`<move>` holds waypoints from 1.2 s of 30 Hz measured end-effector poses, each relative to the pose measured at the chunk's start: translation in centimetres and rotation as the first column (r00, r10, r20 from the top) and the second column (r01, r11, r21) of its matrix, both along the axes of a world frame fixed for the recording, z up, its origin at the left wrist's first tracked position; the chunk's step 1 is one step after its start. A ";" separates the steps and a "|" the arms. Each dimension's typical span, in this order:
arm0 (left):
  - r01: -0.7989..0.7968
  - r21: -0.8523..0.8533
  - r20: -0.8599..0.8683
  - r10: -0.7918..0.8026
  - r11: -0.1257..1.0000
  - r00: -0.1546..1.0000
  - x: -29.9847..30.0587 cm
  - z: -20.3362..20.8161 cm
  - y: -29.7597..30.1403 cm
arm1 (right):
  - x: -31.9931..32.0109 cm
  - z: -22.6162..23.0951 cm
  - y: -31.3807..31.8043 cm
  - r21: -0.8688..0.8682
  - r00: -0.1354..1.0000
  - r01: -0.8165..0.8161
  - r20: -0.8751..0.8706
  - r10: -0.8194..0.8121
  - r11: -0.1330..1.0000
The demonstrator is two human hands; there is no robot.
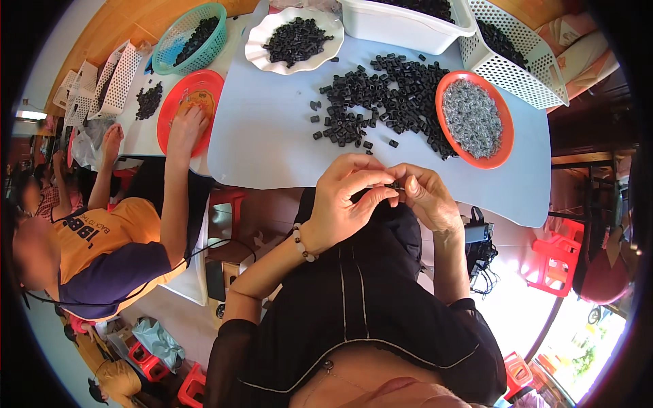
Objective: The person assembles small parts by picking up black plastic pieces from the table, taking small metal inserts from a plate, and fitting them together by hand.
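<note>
My left hand (343, 207) and my right hand (433, 202) meet just off the table's near edge, fingertips pinched together. Between them is a small black plastic piece (394, 185), mostly covered by the fingers; its exact shape cannot be made out. A loose pile of small black plastic pieces (408, 95) lies on the pale table (272, 136) beyond my hands. To its right, an orange-red bowl (507, 139) holds many tiny clear and silvery parts (471, 117).
A scalloped white plate (254, 53) of black pieces, a white bin (408, 26) and a perforated white basket (547, 87) line the far side. At left, a co-worker's hand (190, 122) reaches into a red dish (165, 129) near a green basket (163, 58).
</note>
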State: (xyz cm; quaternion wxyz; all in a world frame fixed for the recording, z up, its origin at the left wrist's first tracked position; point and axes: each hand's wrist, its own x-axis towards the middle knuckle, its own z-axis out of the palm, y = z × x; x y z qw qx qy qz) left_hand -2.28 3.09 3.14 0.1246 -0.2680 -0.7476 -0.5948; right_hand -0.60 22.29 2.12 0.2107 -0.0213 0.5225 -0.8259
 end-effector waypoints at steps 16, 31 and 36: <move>0.123 -0.178 0.008 -0.124 0.976 0.992 0.8 0.5 -0.2 | 1.2 -2.5 0.0 -0.293 0.992 0.009 0.121 0.028 0.956; 0.034 -0.081 0.082 -0.028 0.996 0.996 0.3 1.4 0.5 | -2.5 3.0 3.4 0.518 0.929 0.262 -0.365 -0.066 0.814; 0.091 -0.072 0.168 -0.078 0.993 0.983 0.4 -0.6 -0.4 | -11.8 8.5 10.4 0.598 0.604 0.795 -0.768 -0.214 0.099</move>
